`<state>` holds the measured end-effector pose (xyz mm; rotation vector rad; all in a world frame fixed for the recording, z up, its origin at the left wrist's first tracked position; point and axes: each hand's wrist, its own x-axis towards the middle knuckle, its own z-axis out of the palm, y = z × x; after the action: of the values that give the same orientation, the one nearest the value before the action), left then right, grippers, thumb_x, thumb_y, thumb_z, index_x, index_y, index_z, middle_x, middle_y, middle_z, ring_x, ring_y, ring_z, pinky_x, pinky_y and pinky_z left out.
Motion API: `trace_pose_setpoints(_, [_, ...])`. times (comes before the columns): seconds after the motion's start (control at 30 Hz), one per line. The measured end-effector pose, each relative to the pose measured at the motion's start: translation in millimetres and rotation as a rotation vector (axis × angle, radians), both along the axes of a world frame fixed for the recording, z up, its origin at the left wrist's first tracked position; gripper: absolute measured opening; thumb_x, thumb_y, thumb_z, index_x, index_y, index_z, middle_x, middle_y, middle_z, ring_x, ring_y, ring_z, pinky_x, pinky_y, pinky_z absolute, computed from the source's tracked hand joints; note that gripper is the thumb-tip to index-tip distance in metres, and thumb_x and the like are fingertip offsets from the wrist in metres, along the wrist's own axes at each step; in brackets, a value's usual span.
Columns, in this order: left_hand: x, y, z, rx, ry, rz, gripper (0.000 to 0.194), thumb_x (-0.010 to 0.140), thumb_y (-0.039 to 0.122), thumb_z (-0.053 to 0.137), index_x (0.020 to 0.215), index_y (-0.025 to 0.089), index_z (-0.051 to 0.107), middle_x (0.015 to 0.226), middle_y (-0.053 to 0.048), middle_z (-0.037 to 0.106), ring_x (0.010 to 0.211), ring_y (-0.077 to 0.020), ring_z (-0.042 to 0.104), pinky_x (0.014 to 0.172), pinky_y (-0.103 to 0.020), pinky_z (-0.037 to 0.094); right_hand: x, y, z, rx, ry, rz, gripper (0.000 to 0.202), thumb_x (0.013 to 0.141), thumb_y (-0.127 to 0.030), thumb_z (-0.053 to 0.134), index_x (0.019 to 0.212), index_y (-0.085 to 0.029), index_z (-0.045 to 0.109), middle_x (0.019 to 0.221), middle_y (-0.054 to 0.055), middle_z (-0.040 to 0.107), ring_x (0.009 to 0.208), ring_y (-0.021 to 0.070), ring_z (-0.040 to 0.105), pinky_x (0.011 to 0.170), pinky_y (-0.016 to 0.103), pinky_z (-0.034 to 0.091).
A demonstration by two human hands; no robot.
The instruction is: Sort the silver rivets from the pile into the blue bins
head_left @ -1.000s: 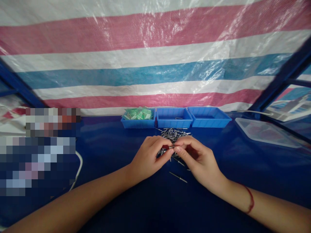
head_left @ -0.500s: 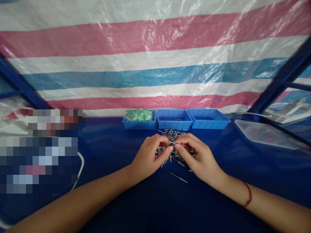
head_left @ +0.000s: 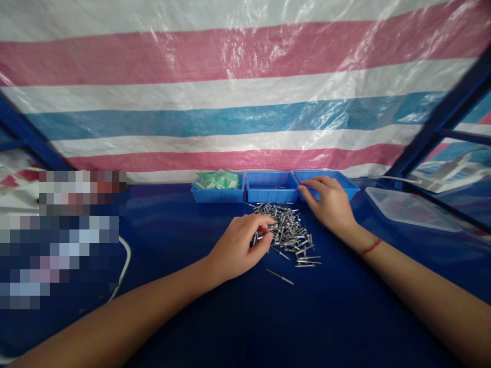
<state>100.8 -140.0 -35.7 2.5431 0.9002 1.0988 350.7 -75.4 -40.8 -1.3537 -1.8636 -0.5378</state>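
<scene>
A heap of thin silver rivet-like pins (head_left: 289,227) lies on the dark blue table. At its left side is my left hand (head_left: 241,245), thumb and forefinger apart with a gap between their tips and no item visible in them. My right hand (head_left: 332,204) reaches over the front of the right blue bin (head_left: 347,185), its thumb and forefinger pinched close to the middle blue bin (head_left: 268,195). Anything in that pinch is too small to make out. One pin rests in the middle bin, and a single loose pin (head_left: 280,276) lies nearer me.
Green and clear small packets (head_left: 218,180) fill the left blue bin (head_left: 218,196). A translucent plastic lid (head_left: 412,209) lies on the right. Blue frame posts stand on both sides before a striped sheet. A white cable (head_left: 126,260) curves on the left.
My right hand has left my left hand and moved up and right to the bins, uncovering more of the heap. My left hand stays at the heap, its fingertips now apart.
</scene>
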Motion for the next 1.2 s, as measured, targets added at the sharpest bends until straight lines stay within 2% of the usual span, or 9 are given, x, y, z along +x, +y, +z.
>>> trace_pose_setpoints(0.17, [0.4,-0.9,2.3,0.027,0.124,-0.059,0.012,0.085,0.015,0.049,0.091,0.020,0.058,0.092,-0.002,0.065,0.088,-0.0164,0.058,0.080,-0.033,0.039,-16.8,-18.7,4.0,0.000,0.076,0.172,0.020,0.088,-0.025,0.049,0.095,-0.015,0.064,0.089,0.010,0.065,0.083,0.0234,0.059,0.079,0.038,0.046])
trace_pose_setpoints(0.37, [2.1,-1.6,-2.0,0.060,0.231,0.013,0.016,0.078,0.015,0.054,0.090,0.022,0.062,0.098,-0.002,0.063,0.096,-0.0198,0.052,0.085,-0.036,0.036,-41.3,-36.4,-2.2,-0.096,0.085,0.411,0.014,0.086,-0.018,0.049,0.094,-0.017,0.060,0.083,0.007,0.064,0.080,0.0200,0.058,0.075,0.035,0.047])
trace_pose_setpoints(0.5, [2.5,0.0,-3.0,0.046,0.241,0.107,0.017,0.079,0.016,0.052,0.093,0.021,0.061,0.100,-0.002,0.062,0.099,-0.0211,0.050,0.084,-0.037,0.035,-41.5,-36.9,-4.4,-0.134,0.100,0.441,0.014,0.087,-0.018,0.048,0.094,-0.018,0.060,0.082,0.006,0.065,0.077,0.0186,0.060,0.074,0.034,0.048])
trace_pose_setpoints(0.63, [-3.5,4.3,1.8,0.028,0.250,0.198,0.012,0.076,0.012,0.050,0.082,0.018,0.058,0.088,-0.002,0.062,0.088,-0.0202,0.051,0.077,-0.035,0.035,-38.3,-35.9,-5.3,-0.175,0.185,0.410,0.014,0.086,-0.018,0.049,0.092,-0.018,0.061,0.077,0.003,0.064,0.070,0.0159,0.060,0.067,0.030,0.048])
trace_pose_setpoints(0.8, [-15.3,13.8,5.4,-0.032,0.364,0.055,0.013,0.080,0.013,0.050,0.081,0.019,0.061,0.087,-0.001,0.060,0.082,-0.0171,0.052,0.073,-0.032,0.035,-40.2,-36.9,-4.9,-0.208,0.184,0.426,0.014,0.085,-0.018,0.049,0.090,-0.018,0.062,0.073,0.002,0.064,0.067,0.0151,0.060,0.065,0.028,0.047])
trace_pose_setpoints(0.9, [-15.0,14.5,5.3,0.016,0.360,0.028,0.011,0.083,0.020,0.052,0.087,0.020,0.063,0.092,-0.002,0.060,0.084,-0.0173,0.051,0.075,-0.032,0.035,-41.0,-37.8,-4.5,-0.234,0.148,0.452,0.015,0.085,-0.017,0.048,0.090,-0.017,0.062,0.076,0.003,0.066,0.070,0.0159,0.061,0.068,0.030,0.048])
trace_pose_setpoints(1.0, [-8.8,6.7,10.4,0.158,0.316,0.029,0.013,0.086,0.027,0.054,0.088,0.022,0.065,0.092,-0.002,0.061,0.085,-0.0180,0.050,0.075,-0.033,0.033,-40.5,-38.1,-4.8,-0.223,0.135,0.461,0.015,0.085,-0.017,0.048,0.090,-0.017,0.062,0.078,0.004,0.067,0.071,0.0164,0.061,0.068,0.031,0.047])
trace_pose_setpoints(1.07, [-2.3,-2.2,16.4,0.244,0.323,-0.031,0.016,0.088,0.031,0.053,0.086,0.023,0.067,0.088,-0.002,0.063,0.081,-0.0169,0.050,0.072,-0.032,0.032,-40.1,-38.0,-5.1,-0.202,0.139,0.451,0.014,0.085,-0.017,0.048,0.090,-0.017,0.062,0.078,0.004,0.067,0.071,0.0171,0.061,0.068,0.031,0.047])
trace_pose_setpoints(1.2, [17.2,-19.1,21.7,0.274,0.398,-0.144,0.022,0.090,0.033,0.051,0.082,0.022,0.068,0.081,0.000,0.063,0.078,-0.0153,0.052,0.070,-0.031,0.034,-39.9,-37.5,-4.8,-0.188,0.132,0.447,0.014,0.085,-0.016,0.048,0.088,-0.017,0.062,0.083,0.006,0.068,0.076,0.0186,0.061,0.072,0.034,0.046])
